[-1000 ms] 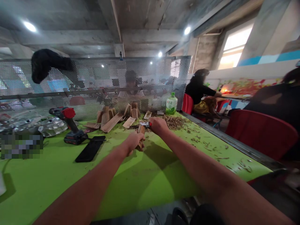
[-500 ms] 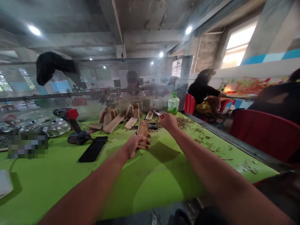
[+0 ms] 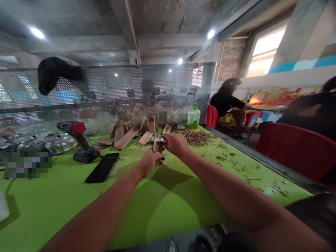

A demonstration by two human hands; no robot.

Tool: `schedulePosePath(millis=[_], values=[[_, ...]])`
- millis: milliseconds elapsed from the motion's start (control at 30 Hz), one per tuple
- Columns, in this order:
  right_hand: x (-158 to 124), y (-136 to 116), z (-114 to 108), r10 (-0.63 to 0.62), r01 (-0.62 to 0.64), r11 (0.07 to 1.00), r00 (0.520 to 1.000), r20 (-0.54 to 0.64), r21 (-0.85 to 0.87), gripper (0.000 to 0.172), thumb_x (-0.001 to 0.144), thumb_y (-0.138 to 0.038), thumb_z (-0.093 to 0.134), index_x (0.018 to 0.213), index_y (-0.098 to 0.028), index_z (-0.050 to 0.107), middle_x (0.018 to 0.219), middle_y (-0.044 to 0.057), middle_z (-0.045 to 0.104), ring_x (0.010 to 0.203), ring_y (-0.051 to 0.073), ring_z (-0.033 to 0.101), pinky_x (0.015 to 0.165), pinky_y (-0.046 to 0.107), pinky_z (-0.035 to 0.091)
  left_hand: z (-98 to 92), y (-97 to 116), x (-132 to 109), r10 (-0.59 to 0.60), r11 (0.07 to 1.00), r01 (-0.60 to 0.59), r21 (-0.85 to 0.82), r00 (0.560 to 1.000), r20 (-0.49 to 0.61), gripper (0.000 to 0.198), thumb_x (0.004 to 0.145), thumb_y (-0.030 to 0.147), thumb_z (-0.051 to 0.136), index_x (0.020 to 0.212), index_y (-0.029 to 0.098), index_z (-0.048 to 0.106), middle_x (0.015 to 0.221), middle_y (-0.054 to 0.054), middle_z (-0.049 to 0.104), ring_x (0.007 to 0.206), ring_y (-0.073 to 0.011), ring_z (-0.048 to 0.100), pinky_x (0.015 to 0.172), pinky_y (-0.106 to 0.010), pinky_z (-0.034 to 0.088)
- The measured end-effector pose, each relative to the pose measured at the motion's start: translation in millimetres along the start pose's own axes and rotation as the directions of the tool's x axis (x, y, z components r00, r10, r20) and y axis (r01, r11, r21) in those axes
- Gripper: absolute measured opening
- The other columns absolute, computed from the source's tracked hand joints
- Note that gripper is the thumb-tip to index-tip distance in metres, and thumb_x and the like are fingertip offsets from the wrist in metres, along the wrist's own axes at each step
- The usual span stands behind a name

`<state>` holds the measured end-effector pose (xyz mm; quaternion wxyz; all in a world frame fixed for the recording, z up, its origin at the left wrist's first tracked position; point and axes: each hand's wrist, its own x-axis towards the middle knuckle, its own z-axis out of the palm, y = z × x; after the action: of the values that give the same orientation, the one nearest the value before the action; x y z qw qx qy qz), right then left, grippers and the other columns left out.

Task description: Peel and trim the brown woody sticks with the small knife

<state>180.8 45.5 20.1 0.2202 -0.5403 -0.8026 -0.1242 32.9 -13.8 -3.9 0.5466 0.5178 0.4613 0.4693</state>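
My left hand (image 3: 150,161) is wrapped round a brown bamboo piece (image 3: 158,151), held upright over the green table. My right hand (image 3: 176,144) grips a knife (image 3: 159,139) with a red handle and a silvery blade. The blade lies crosswise at the upper end of the bamboo; whether it cuts in cannot be made out. Behind my hands stand and lie several split bamboo pieces (image 3: 126,137). A heap of thin shavings (image 3: 197,137) is spread beyond my right hand.
A cordless drill (image 3: 82,141) and a black phone-like slab (image 3: 103,168) lie to the left, near shiny metal parts (image 3: 61,141). A green-capped bottle (image 3: 193,117) stands by the perforated metal screen (image 3: 110,87). Another person (image 3: 228,99) sits at the right, beyond red chairs (image 3: 291,150).
My right hand has moved left and down, bringing the knife from beyond the bamboo across its upper end. My left hand still holds the bamboo, now turned narrower to view.
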Motion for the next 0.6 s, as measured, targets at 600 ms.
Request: schedulePosePath(millis=[600], values=[[7.8, 8.7, 2.9, 0.011, -0.011, 1.0, 1.0, 0.014, 0.02, 0.026, 0.09, -0.03, 0.049, 0.097, -0.02, 0.072, 0.092, 0.012, 0.074, 0.085, 0.021, 0.068, 0.069, 0.025, 0.041, -4.6, -3.5, 7.7, 0.059, 0.972, -0.048, 0.231, 0.998, -0.039, 0.024, 0.067, 0.016, 0.059, 0.09, 0.016, 0.058, 0.064, 0.0, 0.054, 0.058, -0.0145, 0.05, 0.053, -0.025, 0.04]])
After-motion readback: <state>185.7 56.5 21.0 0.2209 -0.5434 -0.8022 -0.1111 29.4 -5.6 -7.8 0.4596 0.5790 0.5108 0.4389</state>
